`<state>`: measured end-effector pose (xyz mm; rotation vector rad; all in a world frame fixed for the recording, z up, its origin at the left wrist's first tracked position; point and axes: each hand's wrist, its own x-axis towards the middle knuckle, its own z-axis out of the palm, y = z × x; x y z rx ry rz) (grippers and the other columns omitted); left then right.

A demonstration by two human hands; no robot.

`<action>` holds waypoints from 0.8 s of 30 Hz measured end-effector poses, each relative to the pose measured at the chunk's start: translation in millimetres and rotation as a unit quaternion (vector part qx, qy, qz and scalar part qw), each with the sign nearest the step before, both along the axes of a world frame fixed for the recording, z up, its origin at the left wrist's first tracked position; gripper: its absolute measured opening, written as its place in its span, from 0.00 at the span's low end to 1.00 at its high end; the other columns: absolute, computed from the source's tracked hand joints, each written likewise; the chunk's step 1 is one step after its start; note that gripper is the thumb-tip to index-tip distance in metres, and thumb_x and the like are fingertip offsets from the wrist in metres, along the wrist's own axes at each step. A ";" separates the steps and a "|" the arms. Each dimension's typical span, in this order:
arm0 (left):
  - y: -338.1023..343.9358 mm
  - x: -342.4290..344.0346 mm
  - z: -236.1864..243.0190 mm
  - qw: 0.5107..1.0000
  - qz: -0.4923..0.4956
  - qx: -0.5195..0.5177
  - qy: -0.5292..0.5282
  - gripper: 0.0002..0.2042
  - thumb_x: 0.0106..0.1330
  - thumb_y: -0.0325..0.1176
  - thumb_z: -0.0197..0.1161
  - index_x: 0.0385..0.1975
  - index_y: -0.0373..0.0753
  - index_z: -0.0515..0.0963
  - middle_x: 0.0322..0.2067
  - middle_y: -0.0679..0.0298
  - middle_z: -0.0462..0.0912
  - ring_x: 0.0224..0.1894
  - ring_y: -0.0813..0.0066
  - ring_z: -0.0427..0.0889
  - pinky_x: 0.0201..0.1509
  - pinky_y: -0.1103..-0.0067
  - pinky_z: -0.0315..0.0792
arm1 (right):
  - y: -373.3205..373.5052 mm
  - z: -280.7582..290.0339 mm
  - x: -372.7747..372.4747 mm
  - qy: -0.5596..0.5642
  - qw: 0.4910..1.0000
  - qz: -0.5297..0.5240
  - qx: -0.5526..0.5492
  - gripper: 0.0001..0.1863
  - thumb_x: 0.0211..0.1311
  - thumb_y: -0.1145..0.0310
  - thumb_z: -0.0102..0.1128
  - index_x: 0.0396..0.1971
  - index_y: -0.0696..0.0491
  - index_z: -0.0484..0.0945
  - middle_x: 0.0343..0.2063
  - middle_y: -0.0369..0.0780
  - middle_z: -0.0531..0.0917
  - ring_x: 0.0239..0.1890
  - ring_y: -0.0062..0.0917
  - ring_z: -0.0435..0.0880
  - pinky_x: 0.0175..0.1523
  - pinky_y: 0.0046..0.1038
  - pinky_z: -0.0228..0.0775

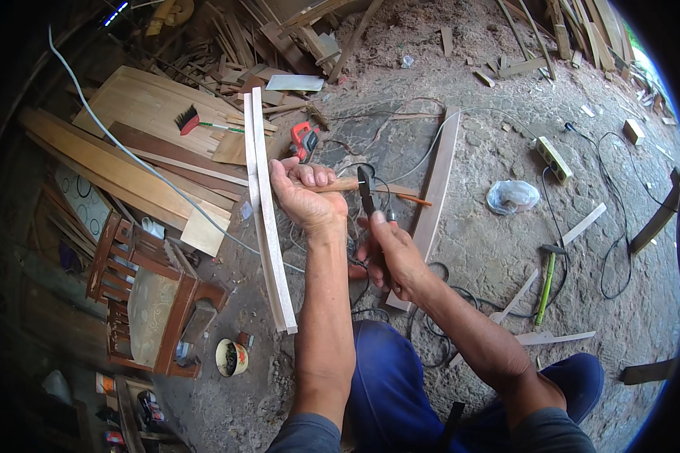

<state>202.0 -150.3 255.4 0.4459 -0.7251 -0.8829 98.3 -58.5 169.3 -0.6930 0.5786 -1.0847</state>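
Note:
My left hand [310, 195] is turned palm up, with its fingers curled round a light wooden stick [341, 185] that points to the right. My right hand [394, 255] is closed on a dark metal tool [367, 190], which looks like pliers; its upper end meets the stick. Just right of the tool an orange-brown rod [414, 199] sticks out; I cannot tell what holds it. Left of my left wrist stands a long, pale, grooved wooden strip [268, 226]. Beyond my right hand a wider wooden board [438, 174] lies on the ground.
A red power tool [304, 141] lies beyond my left hand. Cables, a power strip [554, 160], a plastic bag [512, 196] and a green-handled hammer [547, 283] lie to the right. At left are stacked boards [128, 170], a brush [190, 121], a carved chair [155, 302] and a tin [232, 357].

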 end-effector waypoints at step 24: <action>-5.3 -15.5 -14.5 0.995 -0.009 -0.021 -0.098 0.17 0.75 0.49 0.51 0.30 0.42 0.68 0.15 0.71 0.61 0.18 0.78 0.64 0.26 0.77 0.65 | 2.1 -9.3 4.8 0.080 0.997 -0.013 0.000 0.14 0.68 0.76 0.52 0.52 0.55 0.69 0.44 0.38 0.74 0.41 0.25 0.83 0.44 0.29 0.83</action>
